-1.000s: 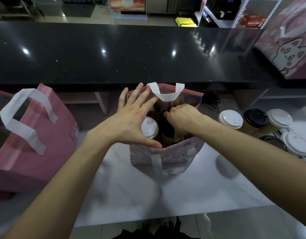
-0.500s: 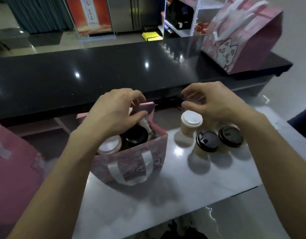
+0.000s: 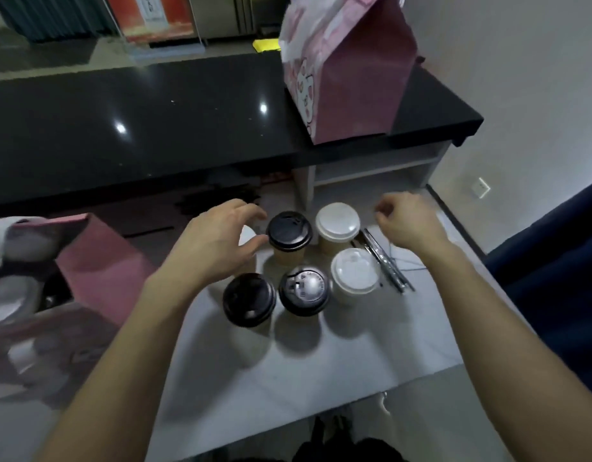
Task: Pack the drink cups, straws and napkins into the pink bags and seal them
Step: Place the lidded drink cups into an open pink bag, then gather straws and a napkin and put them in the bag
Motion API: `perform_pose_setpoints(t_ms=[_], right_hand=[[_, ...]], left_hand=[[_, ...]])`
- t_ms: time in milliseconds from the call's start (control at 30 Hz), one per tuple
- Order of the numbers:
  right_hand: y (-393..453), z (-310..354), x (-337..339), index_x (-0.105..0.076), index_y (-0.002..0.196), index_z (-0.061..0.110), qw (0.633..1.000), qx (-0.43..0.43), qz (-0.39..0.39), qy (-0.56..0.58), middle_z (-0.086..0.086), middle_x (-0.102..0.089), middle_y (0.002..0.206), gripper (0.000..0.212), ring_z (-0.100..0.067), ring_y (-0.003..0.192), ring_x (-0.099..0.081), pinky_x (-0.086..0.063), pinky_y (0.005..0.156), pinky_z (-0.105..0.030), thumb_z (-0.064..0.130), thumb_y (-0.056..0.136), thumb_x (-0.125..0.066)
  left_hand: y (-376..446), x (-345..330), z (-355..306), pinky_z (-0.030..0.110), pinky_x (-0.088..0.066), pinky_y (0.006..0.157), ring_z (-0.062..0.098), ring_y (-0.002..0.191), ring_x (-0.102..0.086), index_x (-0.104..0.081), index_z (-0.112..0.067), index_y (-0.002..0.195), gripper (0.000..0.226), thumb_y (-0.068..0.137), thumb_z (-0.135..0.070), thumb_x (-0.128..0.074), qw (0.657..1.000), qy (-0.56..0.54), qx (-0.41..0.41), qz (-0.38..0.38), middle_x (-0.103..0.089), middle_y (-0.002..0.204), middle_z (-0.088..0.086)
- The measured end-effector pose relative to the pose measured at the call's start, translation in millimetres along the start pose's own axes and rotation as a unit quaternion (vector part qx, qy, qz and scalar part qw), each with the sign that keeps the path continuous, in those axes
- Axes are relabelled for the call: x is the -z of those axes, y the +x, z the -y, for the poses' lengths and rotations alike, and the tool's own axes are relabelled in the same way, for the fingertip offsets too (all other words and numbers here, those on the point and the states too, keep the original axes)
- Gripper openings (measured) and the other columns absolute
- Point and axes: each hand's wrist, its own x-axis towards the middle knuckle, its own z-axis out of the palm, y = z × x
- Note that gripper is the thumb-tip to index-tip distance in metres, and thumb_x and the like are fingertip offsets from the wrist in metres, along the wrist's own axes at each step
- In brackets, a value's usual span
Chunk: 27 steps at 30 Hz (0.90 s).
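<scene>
Several lidded paper cups stand together on the white table [image 3: 288, 368]: black-lidded ones [image 3: 289, 230] [image 3: 249, 300] [image 3: 304, 291] and white-lidded ones [image 3: 337, 220] [image 3: 354, 270]. My left hand [image 3: 214, 245] curls over another white-lidded cup [image 3: 247, 234] at the group's left, which it mostly hides. My right hand [image 3: 409, 221] hovers with curled fingers, holding nothing, just above dark wrapped straws [image 3: 386, 265] lying right of the cups. An open pink bag [image 3: 101, 271] stands blurred at the left with cups inside. No napkins are in view.
A closed pink bag with a cat print [image 3: 351, 71] stands on the raised black counter [image 3: 154, 121] behind the table. An open shelf [image 3: 371, 168] lies under the counter's right end. A dark blue seat [image 3: 554, 261] borders the table on the right.
The view swung right from the open bag to the cups. My left hand left the bag's rim and reached the white-lidded cup. My right hand moved right, over the straws.
</scene>
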Motion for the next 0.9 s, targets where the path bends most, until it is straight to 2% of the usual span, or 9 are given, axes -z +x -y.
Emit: perform_pose_setpoints(t_ms=[67, 200, 267, 333, 433, 600, 733, 800, 900], right_hand=[[7.9, -28.6, -20.9, -0.081, 0.094, 0.015, 0.999, -0.031, 0.044, 0.004, -0.007, -0.076, 0.089, 0.011, -0.031, 0.088, -0.072, -0.049, 0.074, -0.029, 0.020, 0.092, -0.072], [20.3, -60.4, -63.4, -0.077, 0.085, 0.005, 0.992, -0.058, 0.108, 0.003, -0.014, -0.075, 0.085, 0.028, -0.034, 0.080, -0.072, -0.062, 0.076, -0.041, 0.033, 0.091, -0.077], [25.9, -67.0, -79.8, -0.072, 0.088, 0.002, 0.990, -0.047, 0.135, -0.010, -0.017, -0.074, 0.092, 0.024, -0.037, 0.088, -0.071, -0.061, 0.078, -0.041, 0.025, 0.091, -0.075], [31.7, -71.8, -90.2, -0.066, 0.086, 0.002, 0.988, -0.040, 0.149, -0.008, -0.018, -0.071, 0.093, 0.016, -0.038, 0.090, -0.068, -0.054, 0.074, -0.037, 0.017, 0.090, -0.070], [35.1, -77.3, -89.2, -0.066, 0.079, 0.003, 0.988, -0.047, 0.145, 0.024, -0.016, -0.068, 0.084, 0.012, -0.037, 0.085, -0.067, -0.051, 0.070, -0.034, 0.011, 0.086, -0.066], [31.0, -90.6, -41.4, -0.082, 0.085, 0.015, 0.983, -0.064, 0.057, 0.161, -0.002, -0.078, 0.082, 0.020, -0.020, 0.079, -0.073, -0.059, 0.076, -0.031, 0.032, 0.094, -0.079], [20.7, -78.1, 10.8, -0.082, 0.082, 0.022, 0.917, -0.044, 0.032, 0.395, 0.006, -0.074, 0.066, 0.015, -0.008, 0.055, -0.062, -0.047, 0.053, -0.018, 0.033, 0.092, -0.085], [15.7, -62.2, 27.7, -0.084, 0.083, 0.020, 0.862, -0.006, 0.043, 0.505, 0.002, -0.069, 0.064, 0.013, -0.011, 0.051, -0.054, -0.043, 0.048, -0.021, 0.031, 0.090, -0.088], [13.9, -43.1, 31.6, -0.086, 0.085, 0.025, 0.828, 0.049, 0.028, 0.558, 0.005, -0.069, 0.064, 0.014, -0.006, 0.051, -0.055, -0.042, 0.049, -0.019, 0.038, 0.087, -0.089]], left_hand=[[5.7, -19.3, -20.0, 0.045, -0.053, 0.101, 0.019, 0.126, -0.063, -0.069, -0.030, 0.135, 0.038, 0.101, -0.046, -0.071, 1.000, -0.011, 0.015, -0.005, -0.066, 0.134, -0.010], [18.1, -47.8, -45.6, 0.034, -0.050, 0.098, 0.018, 0.123, -0.064, -0.071, -0.026, 0.135, 0.039, 0.100, -0.042, -0.073, 0.999, -0.023, 0.041, -0.015, -0.069, 0.131, -0.007], [23.7, -55.5, -54.5, 0.034, -0.048, 0.096, 0.020, 0.121, -0.064, -0.073, -0.026, 0.133, 0.037, 0.099, -0.041, -0.074, 0.999, -0.016, 0.046, -0.019, -0.070, 0.126, -0.006], [29.0, -60.4, -61.5, 0.042, -0.051, 0.100, 0.023, 0.118, -0.062, -0.074, -0.024, 0.129, 0.035, 0.098, -0.038, -0.075, 0.999, -0.016, 0.041, -0.025, -0.072, 0.122, -0.004], [36.9, -66.3, -71.0, 0.049, -0.051, 0.103, 0.023, 0.117, -0.060, -0.076, -0.023, 0.123, 0.029, 0.097, -0.034, -0.077, 0.998, -0.028, 0.033, -0.049, -0.072, 0.118, -0.004], [54.2, -76.9, -98.3, 0.039, -0.056, 0.093, 0.011, 0.101, -0.067, -0.077, -0.029, 0.115, 0.018, 0.099, -0.034, -0.075, 0.989, -0.103, 0.045, -0.097, -0.074, 0.106, -0.015], [75.4, -88.4, -135.3, 0.019, -0.053, 0.080, -0.002, 0.089, -0.073, -0.081, -0.032, 0.114, 0.016, 0.102, -0.038, -0.074, 0.970, -0.216, 0.080, -0.082, -0.078, 0.095, -0.020], [85.5, -94.1, -153.5, 0.018, -0.054, 0.080, -0.003, 0.085, -0.075, -0.080, -0.029, 0.121, 0.025, 0.102, -0.043, -0.073, 0.961, -0.263, 0.080, -0.040, -0.080, 0.097, -0.017], [92.5, -102.1, -168.7, 0.023, -0.058, 0.080, -0.002, 0.080, -0.076, -0.081, -0.026, 0.112, 0.018, 0.103, -0.040, -0.074, 0.948, -0.309, 0.079, -0.022, -0.083, 0.093, -0.014]])
